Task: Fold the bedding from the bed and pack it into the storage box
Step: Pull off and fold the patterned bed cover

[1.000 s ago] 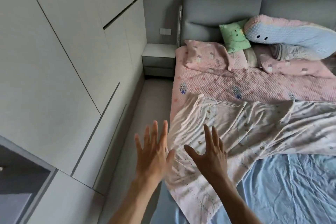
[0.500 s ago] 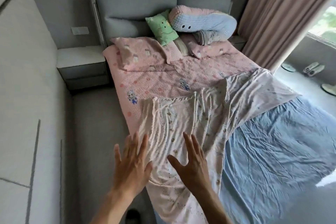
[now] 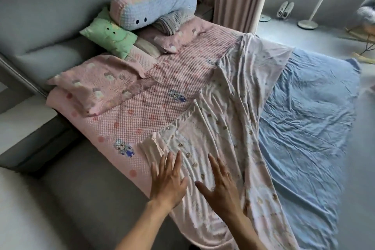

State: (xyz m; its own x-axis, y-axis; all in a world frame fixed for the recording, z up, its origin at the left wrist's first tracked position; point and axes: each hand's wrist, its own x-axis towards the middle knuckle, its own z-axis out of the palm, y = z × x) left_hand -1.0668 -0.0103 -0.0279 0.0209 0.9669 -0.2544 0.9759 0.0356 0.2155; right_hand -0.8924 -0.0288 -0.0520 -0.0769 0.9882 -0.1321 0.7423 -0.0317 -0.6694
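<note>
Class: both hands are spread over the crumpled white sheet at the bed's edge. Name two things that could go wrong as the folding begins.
1. The white printed sheet is heavily creased and partly overlaps the blue sheet; pulling it may drag the blue one along.
2. Its near end hangs over the bed edge below the left hand and right hand, so it could slide to the floor.

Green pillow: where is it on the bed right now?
Head view, upper left: the green pillow leans at the headboard, tucked under the blue-and-pink plush bolster.
</note>
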